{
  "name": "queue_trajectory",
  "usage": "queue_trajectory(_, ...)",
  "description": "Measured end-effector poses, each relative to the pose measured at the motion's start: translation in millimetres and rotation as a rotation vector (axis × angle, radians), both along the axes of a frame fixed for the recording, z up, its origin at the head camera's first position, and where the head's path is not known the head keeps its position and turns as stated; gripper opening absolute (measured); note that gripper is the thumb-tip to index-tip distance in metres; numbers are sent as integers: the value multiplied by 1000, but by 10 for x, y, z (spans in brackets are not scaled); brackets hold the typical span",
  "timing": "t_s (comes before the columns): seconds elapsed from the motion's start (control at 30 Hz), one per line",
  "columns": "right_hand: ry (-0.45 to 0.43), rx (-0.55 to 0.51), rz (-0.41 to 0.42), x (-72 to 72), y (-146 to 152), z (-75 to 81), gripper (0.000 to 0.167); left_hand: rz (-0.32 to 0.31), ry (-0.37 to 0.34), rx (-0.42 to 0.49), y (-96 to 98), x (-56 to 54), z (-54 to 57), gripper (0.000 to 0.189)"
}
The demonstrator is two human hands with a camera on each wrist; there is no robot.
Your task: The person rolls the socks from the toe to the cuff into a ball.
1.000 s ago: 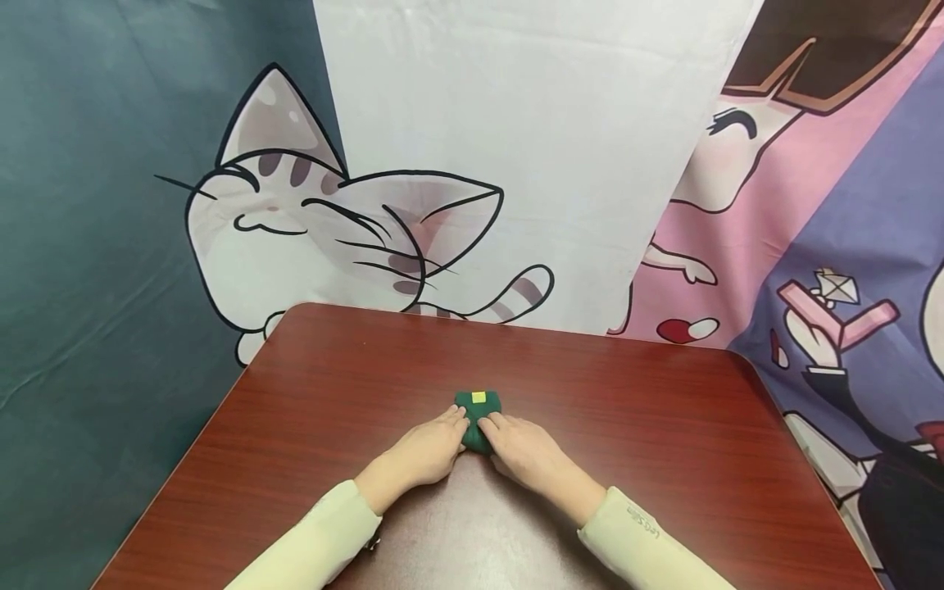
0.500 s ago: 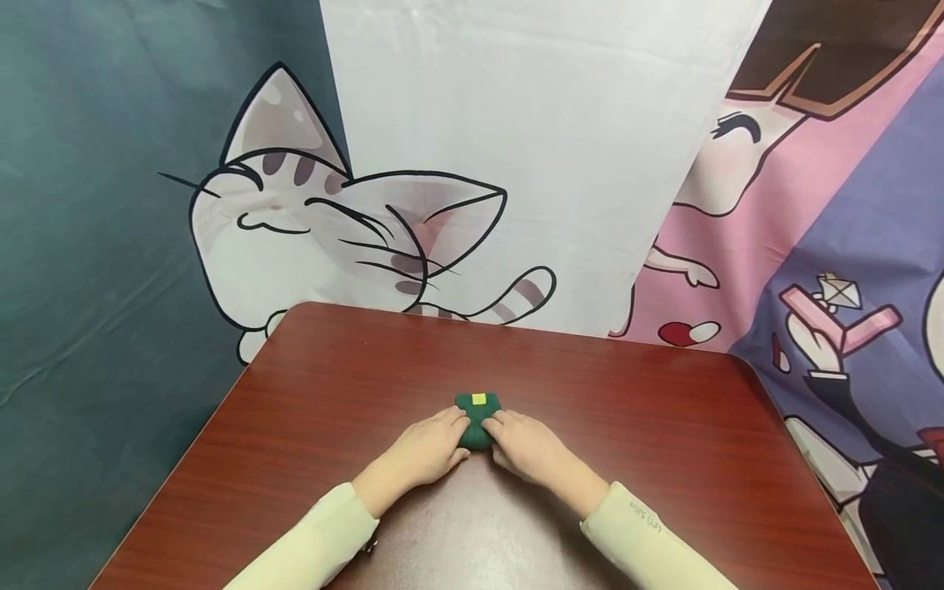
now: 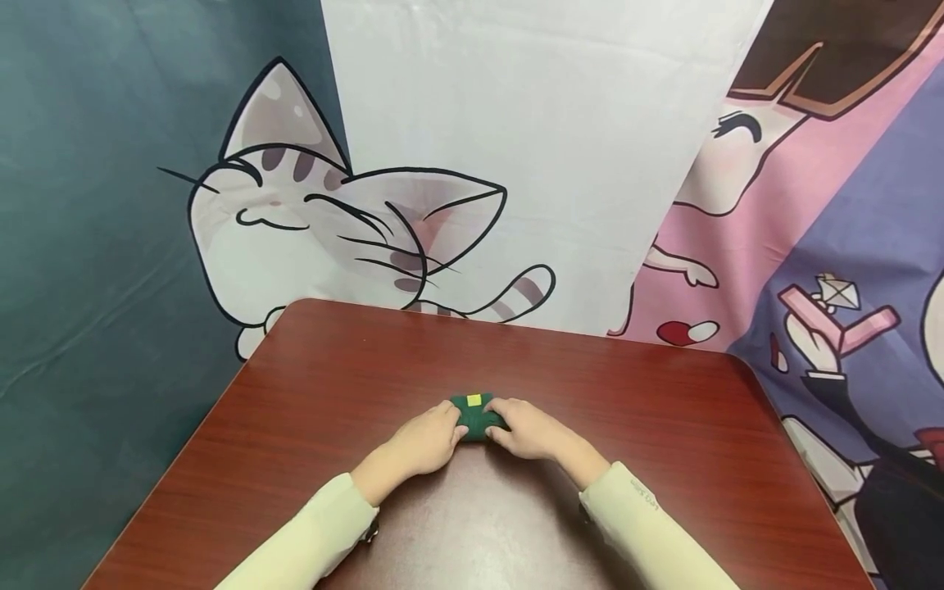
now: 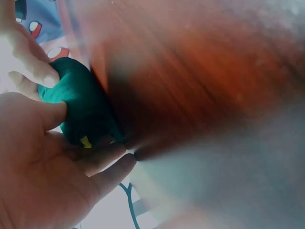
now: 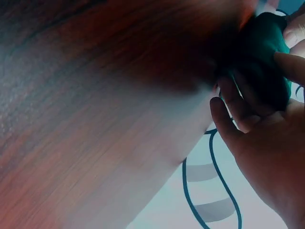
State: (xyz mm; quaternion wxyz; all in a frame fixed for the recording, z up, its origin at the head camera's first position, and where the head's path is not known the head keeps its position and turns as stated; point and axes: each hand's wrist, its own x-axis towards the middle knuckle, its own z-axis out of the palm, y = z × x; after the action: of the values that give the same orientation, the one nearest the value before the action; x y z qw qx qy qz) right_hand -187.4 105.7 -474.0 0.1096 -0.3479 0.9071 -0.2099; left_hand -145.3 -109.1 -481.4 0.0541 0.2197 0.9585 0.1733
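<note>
A rolled green cloth (image 3: pixel 473 420) with a small yellow patch on top lies on the dark red table in the head view. My left hand (image 3: pixel 428 438) grips its left end, with the thumb on the near side and the fingers around the far side. At the right end, my right hand (image 3: pixel 527 428) holds it the same way between thumb and fingers. In the left wrist view the cloth (image 4: pixel 78 98) appears as a thick roll with the left thumb pressing it. The right wrist view shows the right fingers under and around the dark, shadowed roll (image 5: pixel 262 45).
The wood-grain table (image 3: pixel 354 360) has rounded far corners. Behind it hangs a backdrop (image 3: pixel 553 147) printed with a cartoon cat and other figures. Pale sleeves (image 3: pixel 310 533) cover both forearms.
My thumbs have come round to the near side of the cloth, and both hands have spread slightly to its ends. The cloth looks shorter from front to back.
</note>
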Motion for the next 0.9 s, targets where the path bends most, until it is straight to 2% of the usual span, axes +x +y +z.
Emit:
queue_trajectory(0.07, -17, -9, -32, 2, 3, 0, 28, 15, -14, 2, -1, -15, 5, 26)
queue_trajectory(0.13, 36, -1, -39, 14, 4, -7, 33, 20, -10, 0, -2, -33, 1, 26)
queue_trajectory(0.3, 366, 49, 41, 45, -11, -32, 42, 30, 3, -15, -20, -109, -8, 29)
queue_trajectory(0.4, 499, 93, 105, 62, -33, -37, 43, 51, -55, -15, -35, -161, -4, 32)
queue_trajectory(0.47, 531, 132, 134, 74, -53, -37, 44, 71, -101, -7, -44, -184, -8, 34)
queue_trajectory(0.57, 532, 194, 154, 91, -82, -49, 45, 98, -163, 21, -51, -186, -23, 38)
queue_trajectory(0.67, 524, 220, 141, 99, -113, -67, 42, 135, -182, 55, -49, -162, -43, 39)
queue_trajectory(0.73, 528, 231, 123, 100, -132, -81, 40, 156, -150, 57, -45, -141, -58, 37)
queue_trajectory(0.77, 532, 241, 115, 100, -141, -91, 40, 159, -112, 43, -42, -129, -68, 37)
queue_trajectory(0.9, 511, 292, 99, 104, -169, -133, 43, 125, 131, -73, -23, -65, -105, 35)
